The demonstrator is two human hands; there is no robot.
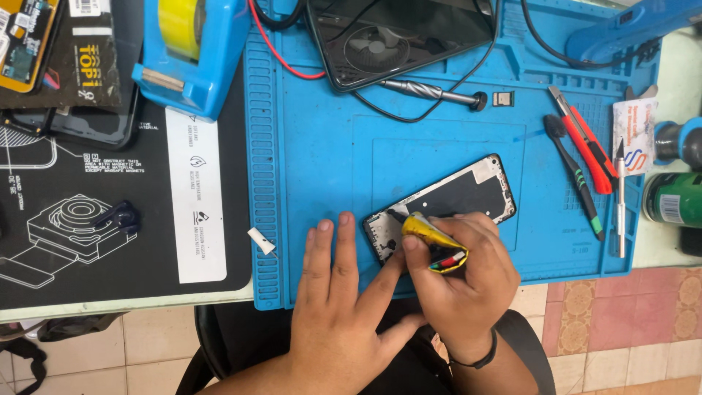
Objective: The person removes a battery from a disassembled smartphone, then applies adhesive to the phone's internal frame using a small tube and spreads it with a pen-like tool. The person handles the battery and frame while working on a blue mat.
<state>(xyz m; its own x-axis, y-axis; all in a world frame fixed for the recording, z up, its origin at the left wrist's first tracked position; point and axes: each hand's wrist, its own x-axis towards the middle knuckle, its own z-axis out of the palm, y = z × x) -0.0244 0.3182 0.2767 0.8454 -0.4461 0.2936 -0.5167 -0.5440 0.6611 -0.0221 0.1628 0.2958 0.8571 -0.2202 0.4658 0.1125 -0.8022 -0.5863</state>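
Head view: the right hand (461, 274) has its fingers closed around a small yellow tube (433, 243), with the tip touching the lower left corner of an opened phone (442, 205) lying on the blue mat (322, 146). Left hand (344, 300) lies flat beside the phone, fingers spread, thumb against the phone edge.

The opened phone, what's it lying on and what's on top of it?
The phone lies on the blue mat. The right hand presses a yellow tube to its lower end, and the left hand steadies that corner. The end beneath the hands is hidden.
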